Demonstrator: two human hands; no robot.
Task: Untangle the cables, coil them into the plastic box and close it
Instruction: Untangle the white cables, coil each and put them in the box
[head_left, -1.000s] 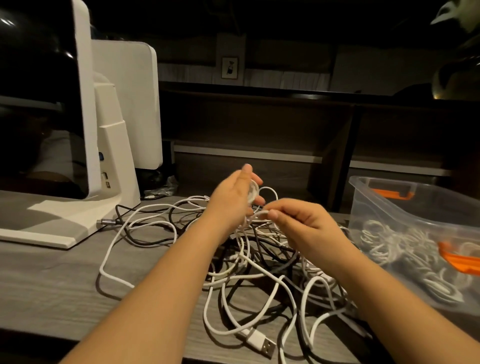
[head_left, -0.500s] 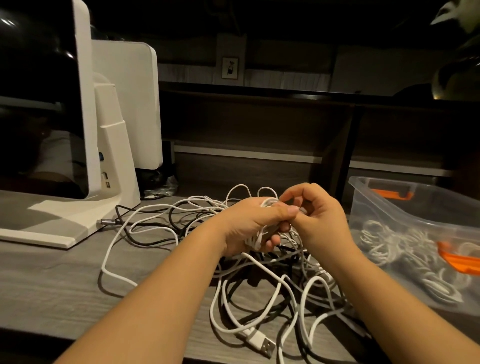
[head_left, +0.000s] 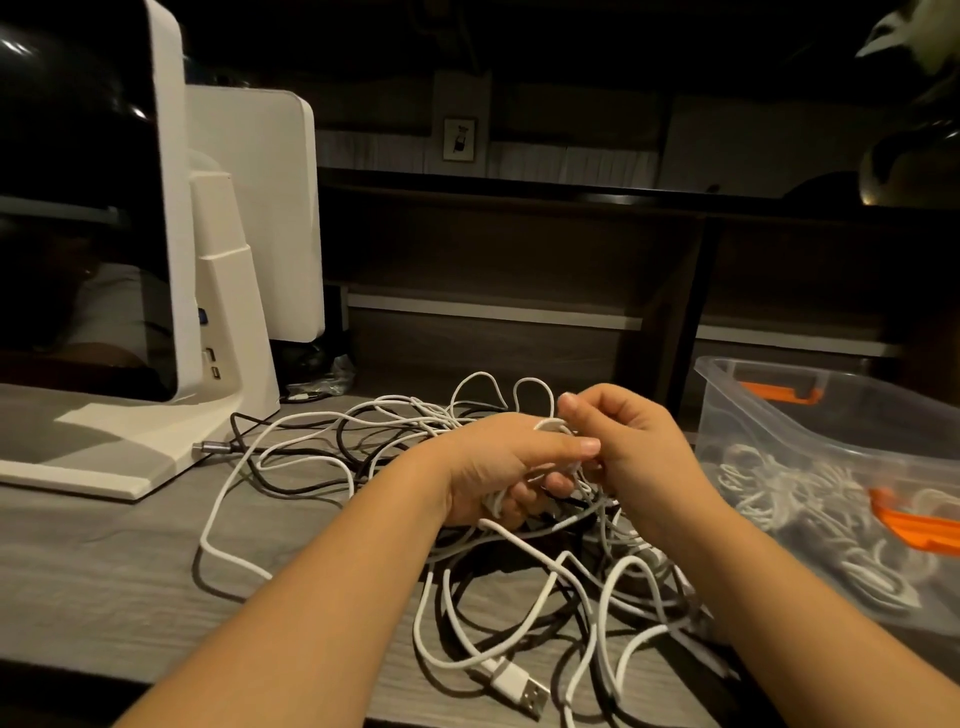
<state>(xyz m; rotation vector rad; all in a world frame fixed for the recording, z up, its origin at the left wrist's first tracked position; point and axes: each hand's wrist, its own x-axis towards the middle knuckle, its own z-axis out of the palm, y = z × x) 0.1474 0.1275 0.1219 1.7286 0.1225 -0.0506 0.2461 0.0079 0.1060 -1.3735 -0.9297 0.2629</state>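
Observation:
A tangle of white and black cables (head_left: 524, 587) is spread over the grey desk in front of me. My left hand (head_left: 509, 462) grips a small coil of white cable, thumb laid over the top. My right hand (head_left: 634, 441) sits right beside it, fingers curled, pinching the same white cable at the coil. A white USB plug (head_left: 519, 686) lies near the desk's front edge. The clear plastic box (head_left: 769, 415) with orange latches stands at the right and holds several coiled cables.
A white monitor stand (head_left: 228, 332) and dark screen fill the left side. A grey-tipped black cable (head_left: 218, 447) lies by the stand's base. Dark shelving runs behind the desk (head_left: 93, 566). An orange latch (head_left: 914, 525) sits on the box's near side.
My left hand has turned over and closed round the coil, dropping lower. My right hand moved up against it and now pinches the cable at the coil.

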